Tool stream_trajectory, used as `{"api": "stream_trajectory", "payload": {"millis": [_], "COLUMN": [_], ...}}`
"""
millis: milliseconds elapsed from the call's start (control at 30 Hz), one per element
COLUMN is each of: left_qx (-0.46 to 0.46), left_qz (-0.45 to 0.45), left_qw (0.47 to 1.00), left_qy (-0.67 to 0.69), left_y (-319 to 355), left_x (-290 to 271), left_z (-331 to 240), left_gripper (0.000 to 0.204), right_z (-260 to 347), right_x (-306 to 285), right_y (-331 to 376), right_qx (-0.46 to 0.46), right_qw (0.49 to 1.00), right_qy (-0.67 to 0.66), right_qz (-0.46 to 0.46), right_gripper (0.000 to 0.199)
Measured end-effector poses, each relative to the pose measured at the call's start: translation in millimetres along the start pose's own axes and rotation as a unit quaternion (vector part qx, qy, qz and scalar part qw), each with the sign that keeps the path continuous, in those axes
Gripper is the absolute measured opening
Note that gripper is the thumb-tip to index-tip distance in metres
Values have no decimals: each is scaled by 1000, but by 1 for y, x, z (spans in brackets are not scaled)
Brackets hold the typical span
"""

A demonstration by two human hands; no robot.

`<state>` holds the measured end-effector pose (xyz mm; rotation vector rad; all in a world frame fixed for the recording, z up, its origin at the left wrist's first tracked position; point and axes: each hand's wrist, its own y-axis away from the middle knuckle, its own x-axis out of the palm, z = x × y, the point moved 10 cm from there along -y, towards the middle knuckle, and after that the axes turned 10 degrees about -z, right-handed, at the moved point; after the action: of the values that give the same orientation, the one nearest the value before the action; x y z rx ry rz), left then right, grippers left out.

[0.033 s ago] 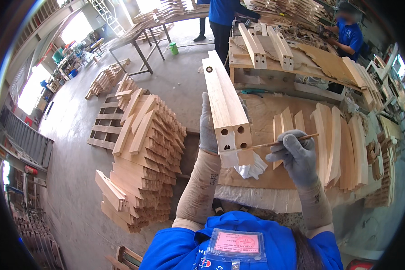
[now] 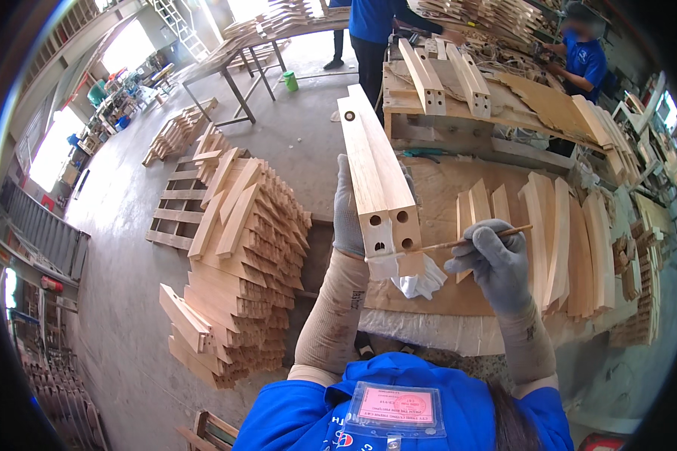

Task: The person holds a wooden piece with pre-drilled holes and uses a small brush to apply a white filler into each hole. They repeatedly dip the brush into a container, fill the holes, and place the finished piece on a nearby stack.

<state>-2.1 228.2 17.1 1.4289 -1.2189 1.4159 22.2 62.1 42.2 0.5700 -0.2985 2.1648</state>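
Observation:
My left hand (image 2: 347, 214), in a grey glove, grips a long pale wooden block (image 2: 372, 165) from the left side and holds it slanted away from me. The block's near end has two round holes and a tenon. My right hand (image 2: 489, 259), also gloved, holds a thin wooden stick (image 2: 470, 240) whose tip touches the block's near end. A white rag (image 2: 421, 284) lies just under that end, on a brown board (image 2: 444, 225) on the workbench.
Several curved wooden pieces (image 2: 564, 240) lie in a row at my right. A tall stack of wooden parts (image 2: 241, 255) sits on a pallet at my left. Two people in blue work at a bench (image 2: 459, 105) beyond.

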Motion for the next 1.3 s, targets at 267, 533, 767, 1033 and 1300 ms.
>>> {"api": "stream_trajectory", "payload": {"millis": [267,533,767,1033,1300], "left_qx": [10,23,85,157,110], "left_qz": [-12,-16,-105,-115,-72], "left_qw": [1000,995,985,958,970], "left_qy": [2,-97,-111,-212,-205], "left_y": [1,6,7,10,9], "left_x": [2,5,7,0,3], "left_z": [2,8,16,-2,1], "left_gripper": [61,62,67,75,73], "right_z": [-6,54,28,15,13], "right_x": [-12,-13,24,46,48], "right_y": [15,9,-13,-17,-14], "right_qx": [14,-146,-266,-207,-252], "right_qw": [999,988,958,967,945], "right_qy": [28,-34,93,146,208], "right_qz": [8,-46,-46,-14,-5], "right_gripper": [19,21,35,44,45]}}
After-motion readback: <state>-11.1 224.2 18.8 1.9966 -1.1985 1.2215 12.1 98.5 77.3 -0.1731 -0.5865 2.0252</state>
